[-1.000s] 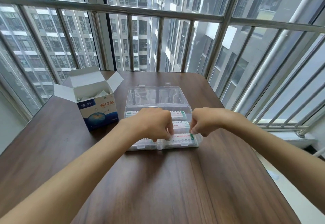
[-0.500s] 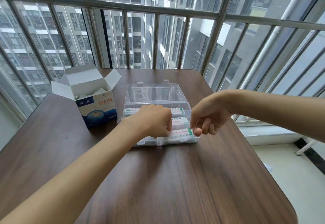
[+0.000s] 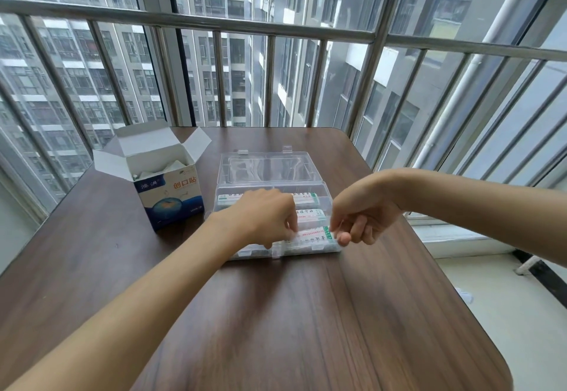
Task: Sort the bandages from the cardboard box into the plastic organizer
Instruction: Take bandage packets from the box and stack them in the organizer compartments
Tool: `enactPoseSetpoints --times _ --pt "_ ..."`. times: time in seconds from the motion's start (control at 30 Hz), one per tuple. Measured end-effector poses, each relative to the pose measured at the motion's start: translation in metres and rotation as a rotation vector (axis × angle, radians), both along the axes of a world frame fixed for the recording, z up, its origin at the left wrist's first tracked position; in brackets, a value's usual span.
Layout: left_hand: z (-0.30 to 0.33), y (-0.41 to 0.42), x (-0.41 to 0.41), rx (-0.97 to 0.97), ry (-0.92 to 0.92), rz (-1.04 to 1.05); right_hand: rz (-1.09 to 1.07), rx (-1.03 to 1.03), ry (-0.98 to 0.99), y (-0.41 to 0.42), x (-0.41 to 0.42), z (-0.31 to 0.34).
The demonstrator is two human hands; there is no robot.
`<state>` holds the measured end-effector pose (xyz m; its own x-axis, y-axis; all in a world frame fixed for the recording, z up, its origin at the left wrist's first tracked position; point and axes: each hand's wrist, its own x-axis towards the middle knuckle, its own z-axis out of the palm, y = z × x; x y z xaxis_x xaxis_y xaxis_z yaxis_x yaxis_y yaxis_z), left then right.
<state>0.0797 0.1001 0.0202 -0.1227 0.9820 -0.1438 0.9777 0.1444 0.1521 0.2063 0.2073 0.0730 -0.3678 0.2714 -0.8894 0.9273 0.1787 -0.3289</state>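
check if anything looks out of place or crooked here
Nothing stands out. The cardboard box stands upright with flaps open, the plastic organizer sits square on the table, and both hands handle a bandage in its front row.

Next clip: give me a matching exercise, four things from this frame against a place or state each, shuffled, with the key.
Things
1. cardboard box
2. plastic organizer
3. left hand
4. right hand

Places or states
A. clear lid folded back toward the window
B. flaps open, white packets showing inside, left of the organizer
C. fingers at the right end of the nearest bandage strip
D. knuckles up over the middle of the organizer

Pairs: 1-B, 2-A, 3-D, 4-C
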Motion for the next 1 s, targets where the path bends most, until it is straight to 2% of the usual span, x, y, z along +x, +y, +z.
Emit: enactPoseSetpoints --times 0.13,0.2,0.27,0.37,0.43,0.5,0.87,0.93,1.0 --pt "0.002 -0.001 0.002 0.009 0.023 -0.008 -0.051 -0.027 0.013 -0.001 0.002 -0.002" --pt "0.003 -0.003 0.003 0.010 0.024 -0.023 0.018 0.049 0.018 0.000 0.006 0.003" --pt "0.005 -0.004 0.003 0.012 0.034 -0.029 0.190 0.295 0.033 -0.002 0.010 0.006" --pt "0.005 -0.004 0.003 0.016 0.029 -0.020 0.434 0.826 0.149 -0.005 0.018 -0.002" --pt "0.004 -0.003 0.002 0.018 0.044 -0.019 0.458 0.994 0.285 -0.007 0.021 -0.010" --pt "0.003 -0.001 0.003 0.019 0.060 -0.018 0.462 1.005 0.367 -0.007 0.021 -0.020" --pt "0.004 -0.004 0.007 0.020 0.017 0.033 0.456 0.962 0.452 -0.005 0.015 -0.038" --pt "0.011 -0.010 0.006 0.061 -0.047 0.053 0.461 0.963 0.458 -0.004 0.015 -0.034" --pt "0.023 -0.023 -0.001 0.197 -0.121 0.099 0.428 0.943 0.500 -0.002 0.015 -0.025"
